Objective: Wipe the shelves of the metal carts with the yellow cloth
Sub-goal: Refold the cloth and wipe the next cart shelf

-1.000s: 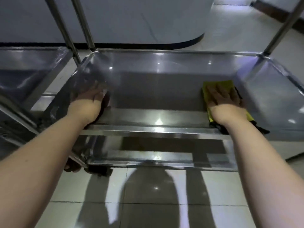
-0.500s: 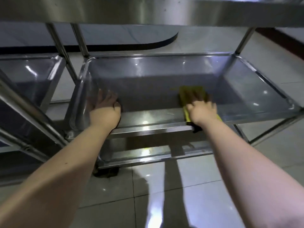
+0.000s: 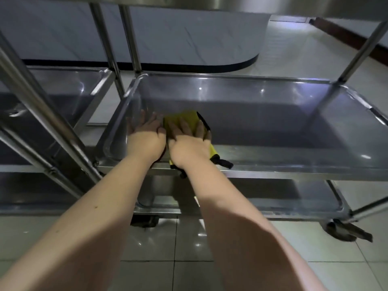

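Note:
The yellow cloth [image 3: 184,119] with a black edge lies flat in the left part of the middle shelf [image 3: 273,122] of the metal cart in front of me. My right hand [image 3: 189,141] presses down on it with straight, spread fingers. My left hand [image 3: 146,137] rests flat on the shelf floor just left of the cloth, close to the shelf's left wall, its fingers straight. The two hands touch side by side. A corner of the cloth hangs over the shelf's front rim [image 3: 294,169].
A second metal cart [image 3: 63,89] stands close on the left, its posts slanting across the view. A lower shelf [image 3: 273,196] sits under the one I touch, with castors [image 3: 340,229] on the tiled floor. The top shelf's underside spans the frame's top. A curved counter base stands behind.
My right hand has slid the cloth leftward along the shelf, from the right part to right beside my left hand. My left hand stayed in the left corner.

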`<action>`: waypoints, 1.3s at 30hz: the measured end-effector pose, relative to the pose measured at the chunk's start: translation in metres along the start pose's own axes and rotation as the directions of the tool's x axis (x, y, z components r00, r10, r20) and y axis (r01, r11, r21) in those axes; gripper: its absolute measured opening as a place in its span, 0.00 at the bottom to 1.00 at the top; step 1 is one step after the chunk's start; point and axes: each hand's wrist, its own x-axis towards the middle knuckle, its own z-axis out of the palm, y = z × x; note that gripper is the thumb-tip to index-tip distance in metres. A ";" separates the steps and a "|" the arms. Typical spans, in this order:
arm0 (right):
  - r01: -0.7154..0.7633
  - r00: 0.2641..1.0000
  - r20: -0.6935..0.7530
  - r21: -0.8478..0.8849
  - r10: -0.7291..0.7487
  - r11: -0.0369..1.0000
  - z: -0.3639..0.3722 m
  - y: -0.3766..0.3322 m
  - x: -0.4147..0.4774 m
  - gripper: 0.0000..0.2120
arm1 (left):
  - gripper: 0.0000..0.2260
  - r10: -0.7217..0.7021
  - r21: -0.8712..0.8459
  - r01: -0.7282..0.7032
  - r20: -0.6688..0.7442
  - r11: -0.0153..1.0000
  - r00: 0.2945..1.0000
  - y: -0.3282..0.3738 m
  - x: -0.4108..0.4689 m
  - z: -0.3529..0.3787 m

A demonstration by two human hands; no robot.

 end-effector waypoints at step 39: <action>-0.113 0.992 -0.062 0.003 0.113 0.994 -0.026 0.060 0.049 0.25 | 0.24 -0.122 -0.208 0.154 0.160 0.966 0.980 -0.062 -0.021 -0.036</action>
